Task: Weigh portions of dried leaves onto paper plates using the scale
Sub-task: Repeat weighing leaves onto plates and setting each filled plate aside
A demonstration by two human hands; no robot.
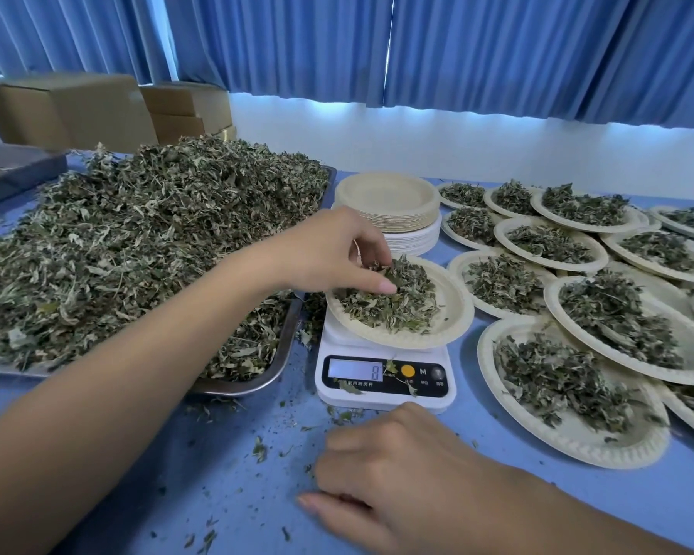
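Observation:
A white kitchen scale [381, 388] stands on the blue table, its display showing 8. On it lies a paper plate [451, 306] with a small heap of dried leaves [393, 302]. My left hand [333, 254] reaches over the plate's left side and pinches some of those leaves between curled fingers and thumb. A big mound of dried leaves [137, 234] fills a metal tray [285, 354] to the left. My right hand [389, 470] rests on the table in front of the scale, fingers loosely curled, holding nothing.
A stack of unused paper plates [389, 202] sits behind the scale. Several plates filled with leaves [577, 394] overlap across the right side. Cardboard boxes [77, 110] stand at the back left below blue curtains. Leaf crumbs litter the table near my right hand.

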